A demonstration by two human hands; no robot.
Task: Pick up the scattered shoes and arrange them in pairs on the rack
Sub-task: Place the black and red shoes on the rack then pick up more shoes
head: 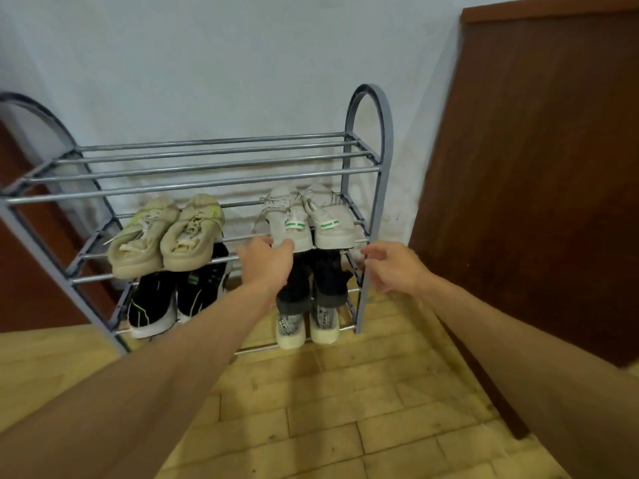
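Shoes (294,219) in 4 heel-out pairs, grey rack (193,174)

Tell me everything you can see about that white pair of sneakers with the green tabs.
The white sneakers sit side by side on the grey metal rack's middle shelf, right end, heels toward the camera. Each heel carries a white-and-green tab; laces hang loose. The left hand touches the left shoe's heel.

The rack (368,140) is grey. It carries beige sneakers (166,233), white sneakers (307,216) with green tabs, and black sneakers (176,299). The floor (345,409) is yellowish brick-patterned.
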